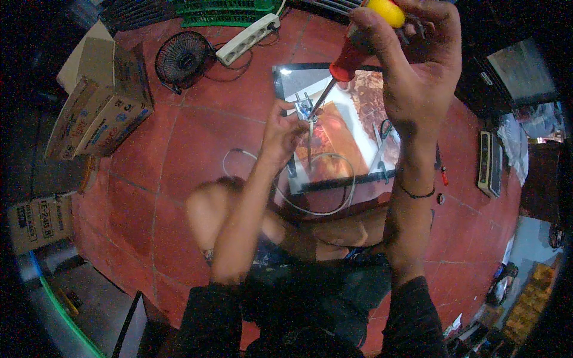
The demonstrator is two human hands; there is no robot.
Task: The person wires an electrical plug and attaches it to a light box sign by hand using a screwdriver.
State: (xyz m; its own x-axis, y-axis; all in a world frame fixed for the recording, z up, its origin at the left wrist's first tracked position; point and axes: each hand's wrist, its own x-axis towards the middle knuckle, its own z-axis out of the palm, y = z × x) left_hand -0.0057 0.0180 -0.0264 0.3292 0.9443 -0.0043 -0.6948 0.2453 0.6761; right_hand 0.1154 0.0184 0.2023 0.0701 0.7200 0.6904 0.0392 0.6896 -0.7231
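Left hand [284, 135] pinches a two-pin plug [304, 106] above a glossy panel [341, 136], near its left edge; right hand [419, 76] grips a screwdriver [345, 68] angled to the plug, apparently screwing, which calls for steadiness

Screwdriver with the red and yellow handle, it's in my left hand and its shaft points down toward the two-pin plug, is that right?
Not quite: the head view shows the screwdriver in your right hand, not your left. Its handle is red and yellow, and its shaft does point down toward the two-pin plug.
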